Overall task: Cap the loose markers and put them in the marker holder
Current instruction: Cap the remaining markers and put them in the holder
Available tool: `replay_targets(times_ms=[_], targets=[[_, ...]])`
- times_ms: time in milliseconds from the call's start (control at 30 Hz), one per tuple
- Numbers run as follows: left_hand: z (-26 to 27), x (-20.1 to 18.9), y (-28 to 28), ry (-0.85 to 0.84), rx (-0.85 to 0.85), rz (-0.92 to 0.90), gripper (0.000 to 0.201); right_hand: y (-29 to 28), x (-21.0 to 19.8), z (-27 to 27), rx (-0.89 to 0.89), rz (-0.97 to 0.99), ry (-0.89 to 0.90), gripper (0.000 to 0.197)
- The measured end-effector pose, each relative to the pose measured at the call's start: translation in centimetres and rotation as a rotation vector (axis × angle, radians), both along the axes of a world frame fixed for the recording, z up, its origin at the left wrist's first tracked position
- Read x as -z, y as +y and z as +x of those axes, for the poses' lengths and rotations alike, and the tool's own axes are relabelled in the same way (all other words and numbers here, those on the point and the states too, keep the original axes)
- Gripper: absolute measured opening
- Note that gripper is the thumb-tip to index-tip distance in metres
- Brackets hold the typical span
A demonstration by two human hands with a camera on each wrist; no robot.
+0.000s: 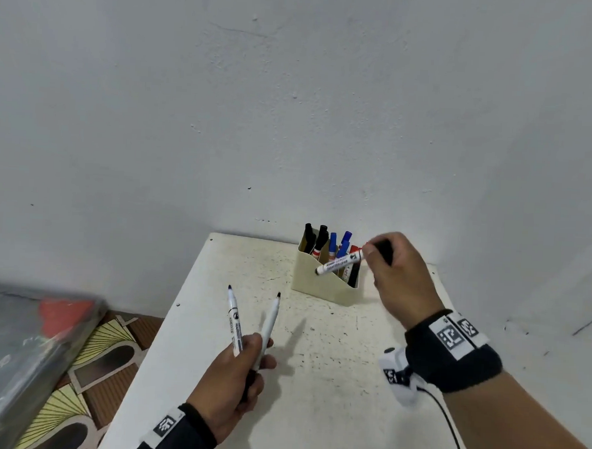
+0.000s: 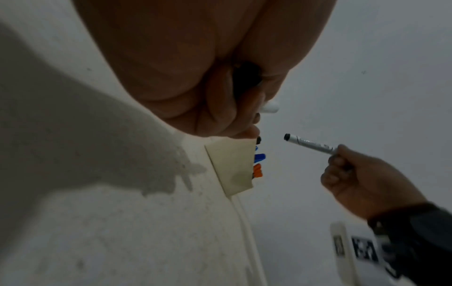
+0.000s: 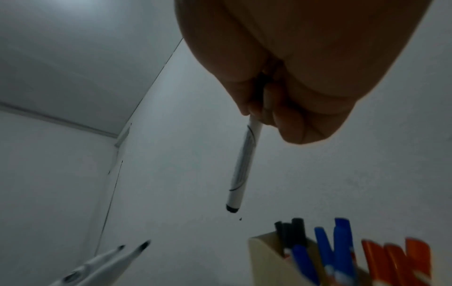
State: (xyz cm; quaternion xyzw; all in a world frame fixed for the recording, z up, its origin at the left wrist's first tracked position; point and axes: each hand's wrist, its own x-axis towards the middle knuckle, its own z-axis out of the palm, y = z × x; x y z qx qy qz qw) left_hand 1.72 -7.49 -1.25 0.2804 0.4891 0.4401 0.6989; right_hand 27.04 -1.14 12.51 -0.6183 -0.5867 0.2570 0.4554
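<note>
My left hand (image 1: 252, 350) grips two uncapped white markers: one (image 1: 232, 315) and another (image 1: 270, 321), tips up, above the table's left half. Something black shows in its palm (image 2: 246, 78); what it is I cannot tell. My right hand (image 1: 378, 254) holds a white marker (image 1: 339, 262) by its black-capped end, barrel slanting down-left just above the cream marker holder (image 1: 319, 282). The same marker (image 3: 244, 164) hangs over the holder (image 3: 263, 251) in the right wrist view. Black, blue and red capped markers (image 1: 333, 245) stand in the holder.
The speckled white table (image 1: 314, 379) stands against a white wall (image 1: 293, 121). Off its left edge lie a patterned floor (image 1: 106, 345) and a plastic-wrapped bundle (image 1: 17, 347). A black cable (image 1: 448, 424) trails from my right wrist.
</note>
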Motion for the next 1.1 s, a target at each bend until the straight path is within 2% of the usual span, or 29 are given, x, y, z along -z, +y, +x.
replay_targets(times_ms=[100, 167, 333, 433, 533, 633, 800, 900, 1000, 1100], targets=[[-0.1, 1.7, 1.2, 0.080, 0.023, 0.001, 0.037, 4.6, -0.5, -0.5, 0.052, 0.072, -0.153, 0.010], [0.1, 2.4, 1.8, 0.126, 0.053, 0.012, 0.035, 7.2, -0.4, -1.2, 0.039, 0.067, -0.184, 0.011], [0.4, 3.1, 3.5, 0.160, 0.081, -0.005, 0.034, 12.2, 2.0, -3.2, -0.070, -0.065, -0.368, 0.010], [0.6, 3.4, 4.4, 0.162, 0.086, -0.022, 0.035, 13.6, 3.0, -3.7, -0.167, -0.212, -0.549, 0.018], [1.0, 3.3, 5.0, 0.152, 0.080, -0.036, 0.034, 14.7, 2.8, -3.1, -0.163, -0.268, -0.512, 0.036], [1.1, 3.4, 5.4, 0.204, 0.117, -0.017, 0.036, 17.0, 2.3, -2.3, -0.071, -0.207, -0.599, 0.030], [0.8, 3.2, 5.3, 0.282, 0.153, -0.002, 0.033, 19.3, 1.6, -3.6, -0.151, -0.265, -0.847, 0.022], [0.6, 2.8, 5.3, 0.301, 0.153, -0.005, 0.031, 20.1, 1.3, -4.1, -0.120, -0.230, -0.905, 0.023], [0.6, 2.6, 5.3, 0.298, 0.143, -0.010, 0.029, 20.5, 1.3, -4.4, -0.206, -0.258, -0.934, 0.030], [0.6, 2.5, 5.3, 0.321, 0.157, 0.004, 0.031, 20.8, 1.7, -4.8, -0.257, -0.250, -0.968, 0.026]])
